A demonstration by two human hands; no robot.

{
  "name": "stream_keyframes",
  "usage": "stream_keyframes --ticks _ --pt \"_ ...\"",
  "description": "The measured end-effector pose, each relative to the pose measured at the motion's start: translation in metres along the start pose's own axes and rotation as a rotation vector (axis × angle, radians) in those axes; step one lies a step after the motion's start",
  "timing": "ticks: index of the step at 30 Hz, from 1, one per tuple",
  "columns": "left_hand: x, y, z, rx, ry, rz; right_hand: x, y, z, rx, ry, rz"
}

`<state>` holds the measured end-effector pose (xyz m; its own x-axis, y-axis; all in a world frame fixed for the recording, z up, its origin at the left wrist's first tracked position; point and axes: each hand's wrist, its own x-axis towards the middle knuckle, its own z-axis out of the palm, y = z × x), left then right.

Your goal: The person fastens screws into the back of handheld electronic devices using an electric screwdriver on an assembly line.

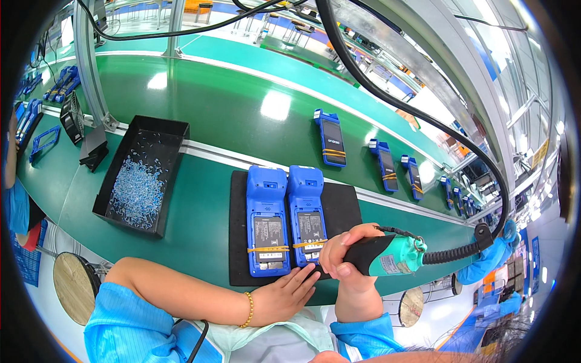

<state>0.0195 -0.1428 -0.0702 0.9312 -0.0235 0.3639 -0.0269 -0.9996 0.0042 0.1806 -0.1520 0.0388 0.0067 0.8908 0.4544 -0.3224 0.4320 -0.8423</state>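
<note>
Two blue handheld terminals lie face down, side by side, on a black mat (343, 209): the left terminal (266, 192) and the right terminal (305, 196). Both show a dark battery in an uncovered bay, with a yellow rubber band across it. My right hand (344, 263) grips a teal-and-black electric screwdriver (387, 259), held at the lower right corner of the right terminal. The screwdriver's tip is hidden behind my fingers. With fingers stretched out, my left hand (289, 297) rests against the lower ends of the terminals and holds nothing.
Left of the mat stands a black tray (172, 181) with many small blue-and-white pieces. Beyond a metal rail, several banded terminals (331, 138) sit on a green conveyor (224, 91). A thick black cable (417, 112) arches overhead to the right. A stool (75, 287) stands lower left.
</note>
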Motion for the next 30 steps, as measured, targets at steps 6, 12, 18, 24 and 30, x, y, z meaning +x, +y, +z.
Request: stream_keyframes --ticks 6,12,18,24,30 --pt "0.0 0.001 -0.003 0.028 -0.027 0.013 -0.01 0.003 -0.006 -0.173 0.007 0.023" --pt "0.0 0.001 -0.004 0.028 -0.05 0.019 -0.012 0.003 -0.006 -0.186 0.044 0.042" --pt "0.001 -0.001 -0.006 0.036 -0.064 0.035 -0.011 -0.003 0.0 -0.14 0.082 0.047" --pt "0.001 0.001 -0.005 0.061 -0.055 0.025 -0.012 -0.004 0.003 -0.133 0.113 0.068" --pt "0.001 0.001 -0.002 0.056 -0.057 0.027 -0.009 -0.006 0.005 -0.108 0.121 0.06"
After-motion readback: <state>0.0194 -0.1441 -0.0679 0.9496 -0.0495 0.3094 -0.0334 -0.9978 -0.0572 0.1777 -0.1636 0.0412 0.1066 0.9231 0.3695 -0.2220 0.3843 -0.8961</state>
